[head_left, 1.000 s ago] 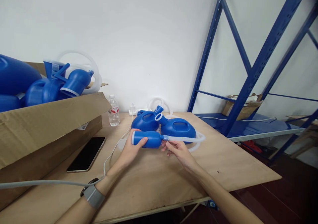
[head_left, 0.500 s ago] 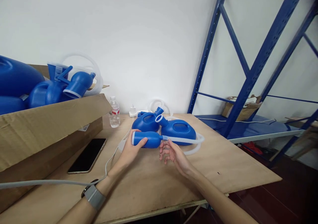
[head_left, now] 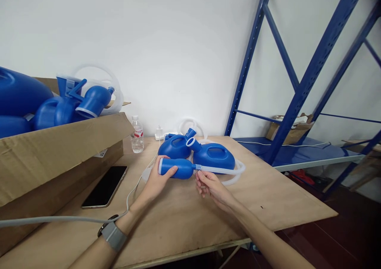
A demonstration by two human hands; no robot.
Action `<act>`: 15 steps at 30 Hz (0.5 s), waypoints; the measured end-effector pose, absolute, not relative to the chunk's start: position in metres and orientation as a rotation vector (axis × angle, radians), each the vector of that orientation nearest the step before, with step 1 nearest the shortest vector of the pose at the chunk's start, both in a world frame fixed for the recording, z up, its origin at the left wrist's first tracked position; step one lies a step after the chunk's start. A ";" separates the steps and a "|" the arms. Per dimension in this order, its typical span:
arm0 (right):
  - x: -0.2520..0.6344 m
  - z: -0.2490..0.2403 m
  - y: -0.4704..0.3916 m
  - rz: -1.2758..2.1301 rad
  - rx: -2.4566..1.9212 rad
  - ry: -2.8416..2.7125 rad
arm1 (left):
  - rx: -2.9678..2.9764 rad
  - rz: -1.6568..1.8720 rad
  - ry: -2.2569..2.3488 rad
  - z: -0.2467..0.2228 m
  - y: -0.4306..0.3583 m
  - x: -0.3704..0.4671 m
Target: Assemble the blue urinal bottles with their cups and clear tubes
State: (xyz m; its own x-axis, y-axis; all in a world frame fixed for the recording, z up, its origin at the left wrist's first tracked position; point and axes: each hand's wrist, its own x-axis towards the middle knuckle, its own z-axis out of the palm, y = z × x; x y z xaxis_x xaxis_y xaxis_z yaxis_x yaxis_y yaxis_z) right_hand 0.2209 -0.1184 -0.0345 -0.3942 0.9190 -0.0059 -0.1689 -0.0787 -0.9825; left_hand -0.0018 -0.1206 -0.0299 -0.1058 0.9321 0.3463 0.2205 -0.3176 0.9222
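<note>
Two hands (head_left: 157, 178) (head_left: 213, 185), two tabletop jugs (head_left: 168, 147) (head_left: 204, 157), one phone (head_left: 104, 187)

Blue cup (head_left: 178, 169) lies sideways, hose (head_left: 222, 170) at its neck (head_left: 194, 167)

From my remote seat I see the cup level at mid-scene, its smooth, rounded body glossy blue. The wide end, edged by a white rim (head_left: 160, 166), points left; the right end narrows into the slim neck. There I make out a clear fitting (head_left: 199, 167), with the translucent whitish hose running right from it, nearly straight, then bending back leftward in a loop. I cannot see where its other end lies.
</note>
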 end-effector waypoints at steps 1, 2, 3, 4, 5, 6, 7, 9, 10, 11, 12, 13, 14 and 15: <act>0.222 -0.035 -0.116 1.617 -0.874 -1.354 | 1.553 1.470 1.291 -0.030 -0.121 -0.002; 0.223 -0.035 -0.114 1.623 -0.864 -1.375 | 1.557 1.471 1.294 -0.031 -0.121 -0.002; 0.224 -0.036 -0.112 1.629 -0.855 -1.388 | 1.560 1.475 1.298 -0.031 -0.121 -0.001; 0.225 -0.036 -0.110 1.638 -0.847 -1.394 | 1.563 1.480 1.301 -0.032 -0.121 -0.001; 0.225 -0.036 -0.109 1.649 -0.839 -1.394 | 1.565 1.484 1.303 -0.032 -0.121 -0.001; 0.226 -0.036 -0.108 1.663 -0.834 -1.389 | 1.566 1.485 1.305 -0.033 -0.121 -0.001; 0.226 -0.036 -0.108 1.682 -0.829 -1.381 | 1.564 1.479 1.306 -0.034 -0.121 -0.001; 0.227 -0.033 -0.109 1.727 -0.817 -1.350 | 1.557 1.457 1.310 -0.035 -0.120 -0.001; 0.228 -0.031 -0.109 1.750 -0.809 -1.331 | 1.557 1.450 1.311 -0.036 -0.120 -0.001; 0.229 -0.029 -0.109 1.775 -0.802 -1.309 | 1.564 1.449 1.311 -0.037 -0.119 -0.002; 0.230 -0.026 -0.110 1.803 -0.800 -1.287 | 1.579 1.453 1.312 -0.038 -0.119 -0.002; 0.231 -0.024 -0.110 1.830 -0.803 -1.264 | 1.601 1.458 1.310 -0.038 -0.119 -0.002; 0.233 -0.022 -0.110 1.854 -0.813 -1.241 | 1.624 1.461 1.307 -0.039 -0.119 -0.003; 0.234 -0.020 -0.110 1.875 -0.827 -1.220 | 1.647 1.460 1.304 -0.039 -0.119 -0.003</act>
